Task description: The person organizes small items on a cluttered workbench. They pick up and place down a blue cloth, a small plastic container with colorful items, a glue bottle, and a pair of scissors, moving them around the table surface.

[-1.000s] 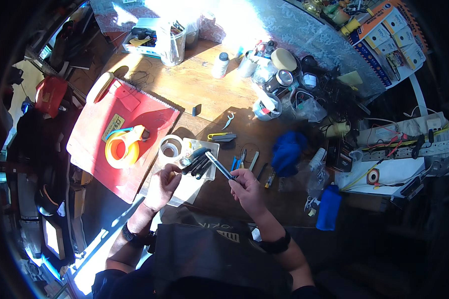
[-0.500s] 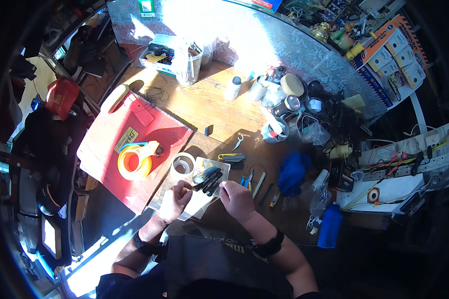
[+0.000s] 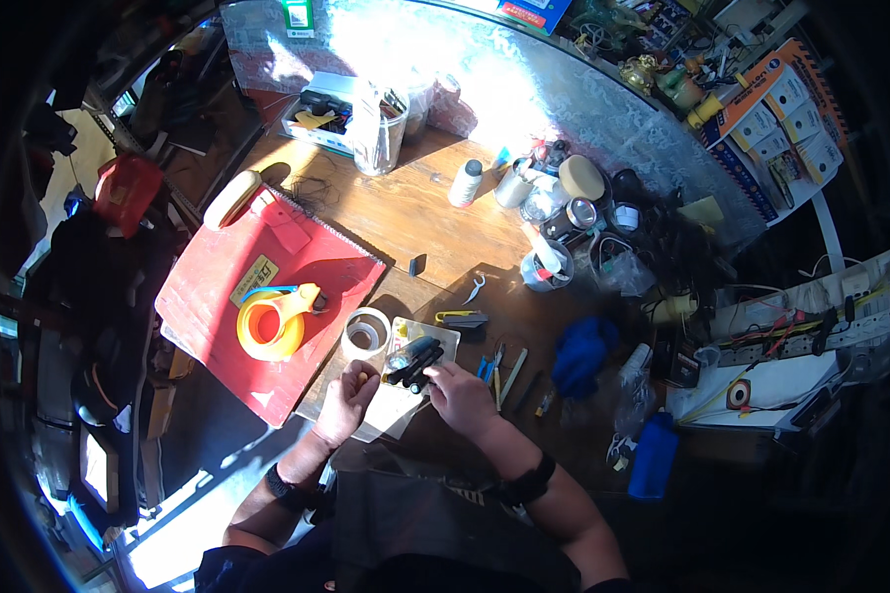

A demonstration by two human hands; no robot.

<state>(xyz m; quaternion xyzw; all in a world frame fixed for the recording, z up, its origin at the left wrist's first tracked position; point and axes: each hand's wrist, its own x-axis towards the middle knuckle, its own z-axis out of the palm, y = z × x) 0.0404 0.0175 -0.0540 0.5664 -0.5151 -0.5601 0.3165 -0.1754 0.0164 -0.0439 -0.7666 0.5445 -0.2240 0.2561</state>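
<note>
Dark pen-like sticks (image 3: 417,358): bunched between the hands, over a pale flat case (image 3: 449,338).
Left hand (image 3: 344,407): at 8 o'clock from the bunch; fingers curled, thumb near them; whether anything is gripped cannot be told.
Right hand (image 3: 463,399): at 4 o'clock; thumb and fingers drawn together on the bunch's near end.
Tape roll (image 3: 368,314): at 10 o'clock.
Work state: sticks gathered, judged complete as a group; bunch not yet released.
</note>
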